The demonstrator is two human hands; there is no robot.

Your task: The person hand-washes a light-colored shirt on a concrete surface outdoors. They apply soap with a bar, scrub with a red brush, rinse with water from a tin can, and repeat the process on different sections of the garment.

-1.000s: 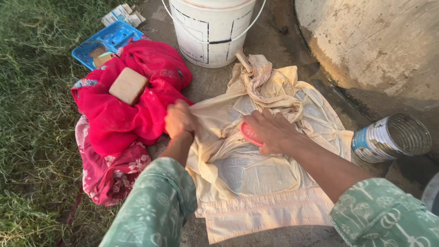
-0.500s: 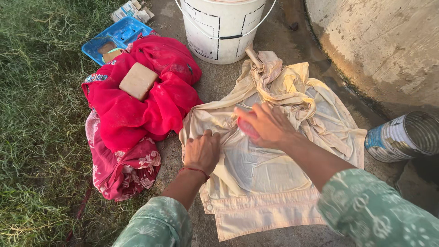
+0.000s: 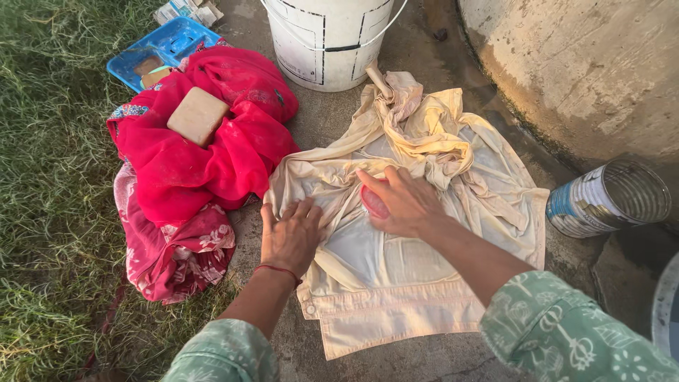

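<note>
Cream shirt (image 3: 424, 283) is lying spread wet on the concrete floor (image 3: 396, 364), collar end bunched up toward the white bucket (image 3: 329, 39), whose top is cut off by the frame edge. Left hand (image 3: 291, 237) is pressing flat on the shirt's left side, fingers spread wide, holding nothing; red thread is showing at the wrist. Right hand (image 3: 403, 205) is closing over a pink scrub brush (image 3: 373, 203) against the fabric; the palm is hiding most of the brush, so its bristles and full shape are hard to make out. Red cloth pile (image 3: 205, 163) is sitting left of the shirt, just touching its edge, with a tan soap bar (image 3: 198, 114) resting on top. Blue plastic tray (image 3: 166, 49) is lying behind it, partly covered by the cloth, contents unclear. Small packets (image 3: 185, 10) at the grass edge are cropped. Tin can (image 3: 608, 198) is lying on its side at right, blue-and-white label facing left, open mouth showing. Concrete tank wall (image 3: 587, 71) is curving behind.
</note>
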